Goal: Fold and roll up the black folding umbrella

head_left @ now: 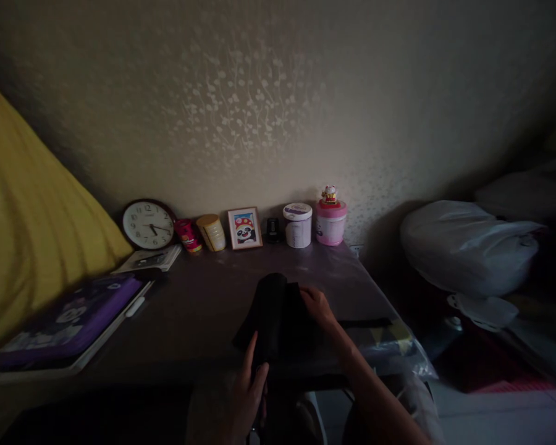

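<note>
The left hand [248,395] closes round the lower end of a black folded item [271,321], thumb and forefinger pointing up along it, though the dark hides how the other fingers sit. The right hand [317,304] pinches the item's upper right edge, knuckles up, its forearm running in steeply from the lower right across the table's near edge. The item is tilted up over the front of the dark table [199,303], between the two hands, and blocks the view of the tabletop behind it. Just right of the right wrist a dark strip [366,322] lies flat, partly covered by that forearm. Out to the left are a purple case [74,318] and a small white object [135,307]. Along the wall stand a round clock [148,225], a red container [188,235], a yellow container [212,233], a framed panda picture [245,228], a small black object [272,230], a white tub [298,227] and a pink tub [332,227] topped by a cat figurine [329,195]. A yellow curtain [37,210] hangs at far left, and a bulky white bag [467,247] sits beyond the table's right side
</note>
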The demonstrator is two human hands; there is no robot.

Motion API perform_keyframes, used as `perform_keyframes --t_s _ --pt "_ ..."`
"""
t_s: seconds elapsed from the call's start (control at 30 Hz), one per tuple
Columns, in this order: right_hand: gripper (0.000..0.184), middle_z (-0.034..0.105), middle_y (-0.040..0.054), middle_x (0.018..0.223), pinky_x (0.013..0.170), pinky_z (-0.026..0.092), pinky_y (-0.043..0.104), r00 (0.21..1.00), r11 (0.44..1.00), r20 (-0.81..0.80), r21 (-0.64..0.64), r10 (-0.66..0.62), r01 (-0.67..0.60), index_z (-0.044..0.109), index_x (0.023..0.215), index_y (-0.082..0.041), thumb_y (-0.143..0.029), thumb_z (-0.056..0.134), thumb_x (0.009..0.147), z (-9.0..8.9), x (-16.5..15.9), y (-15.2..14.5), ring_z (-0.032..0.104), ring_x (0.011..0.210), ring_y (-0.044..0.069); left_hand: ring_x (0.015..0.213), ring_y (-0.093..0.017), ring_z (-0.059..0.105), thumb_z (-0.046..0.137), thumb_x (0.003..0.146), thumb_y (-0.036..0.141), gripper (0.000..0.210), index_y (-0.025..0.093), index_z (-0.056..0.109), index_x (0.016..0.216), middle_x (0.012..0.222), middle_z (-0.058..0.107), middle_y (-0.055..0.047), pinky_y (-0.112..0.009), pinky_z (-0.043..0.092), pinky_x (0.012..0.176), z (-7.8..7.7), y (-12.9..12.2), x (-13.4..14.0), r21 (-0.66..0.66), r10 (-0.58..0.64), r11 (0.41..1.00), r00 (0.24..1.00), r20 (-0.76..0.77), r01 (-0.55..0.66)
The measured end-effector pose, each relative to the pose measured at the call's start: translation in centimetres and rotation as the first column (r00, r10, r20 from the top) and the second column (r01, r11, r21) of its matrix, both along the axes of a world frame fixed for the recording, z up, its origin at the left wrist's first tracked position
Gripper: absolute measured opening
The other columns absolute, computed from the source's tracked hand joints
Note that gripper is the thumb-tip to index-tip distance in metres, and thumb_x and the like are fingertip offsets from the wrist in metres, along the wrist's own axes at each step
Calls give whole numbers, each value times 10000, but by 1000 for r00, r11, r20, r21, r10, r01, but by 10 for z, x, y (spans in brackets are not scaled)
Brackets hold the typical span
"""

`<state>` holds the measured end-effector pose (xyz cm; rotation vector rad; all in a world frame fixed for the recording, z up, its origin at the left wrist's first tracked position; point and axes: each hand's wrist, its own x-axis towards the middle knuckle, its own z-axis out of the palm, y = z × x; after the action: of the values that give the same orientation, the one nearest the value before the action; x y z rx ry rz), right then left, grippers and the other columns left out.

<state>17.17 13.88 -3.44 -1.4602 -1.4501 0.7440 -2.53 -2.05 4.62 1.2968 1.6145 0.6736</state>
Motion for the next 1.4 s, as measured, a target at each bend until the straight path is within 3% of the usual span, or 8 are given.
perform_keyframes --t_s 0.13,0.37,0.67,1.0,1.17,1.23,1.33,1.4 --pt "296 678 47 943 823 448 318 1000 1000 -12 5 9 -9 664 950 -183 -287 455 768 3 -2 -5 609 901 193 550 -154 600 406 822 466 634 284 196 1393 628 624 6 -263 467 591 -1 0 -1 -34 -5 999 1000 20 6" --pt "290 679 60 917 789 453 313 1000 1000 23 -3 13 -13 648 959 -178 -309 473 770 1 -9 -14 611 885 206 580 -162 608 378 833 456 609 278 208 1391 643 635 0 -272 478 611 -9 1 -4 14 -16 1000 999 39 15" --pt "290 682 81 870 705 440 286 974 997 213 13 74 -79 648 947 -153 -306 478 769 4 -11 -18 618 791 209 562 -142 586 377 843 438 610 251 194 1395 637 625 13 -246 453 619 -3 1 -3 17 -55 998 997 -61 56" --pt "268 672 15 693 582 396 246 971 987 181 -65 154 -145 690 798 -166 -363 520 734 14 6 -25 606 680 191 491 -113 544 303 873 387 576 231 147 1405 608 573 38 -217 414 534 6 0 -2 1 -94 995 987 -133 95" --pt "232 688 14 732 626 418 257 961 984 218 -87 170 -154 698 809 -183 -328 534 730 17 19 -29 616 698 192 495 -111 546 295 873 397 578 227 148 1405 626 587 29 -212 412 524 1 1 -4 26 -116 992 985 -131 120" --pt "247 694 31 796 671 425 269 945 994 312 -77 100 -80 688 875 -197 -311 497 768 21 23 -30 623 743 197 496 -113 548 285 875 403 582 223 132 1407 619 584 30 -212 415 524 -3 1 -3 33 -112 993 986 -120 117" --pt "267 684 52 898 750 418 277 891 1000 452 15 -31 27 655 958 -213 -273 435 820 29 18 -33 616 844 197 482 -118 545 255 882 392 586 210 86 1413 572 570 37 -223 429 539 -6 2 -2 40 -103 993 989 -107 108" --pt "274 670 51 954 797 412 260 885 997 466 74 -3 -36 641 970 -211 -242 402 839 32 7 -33 602 900 180 490 -125 559 274 880 396 583 222 108 1411 582 597 26 -237 441 568 -3 1 -2 51 -116 991 983 -144 125"
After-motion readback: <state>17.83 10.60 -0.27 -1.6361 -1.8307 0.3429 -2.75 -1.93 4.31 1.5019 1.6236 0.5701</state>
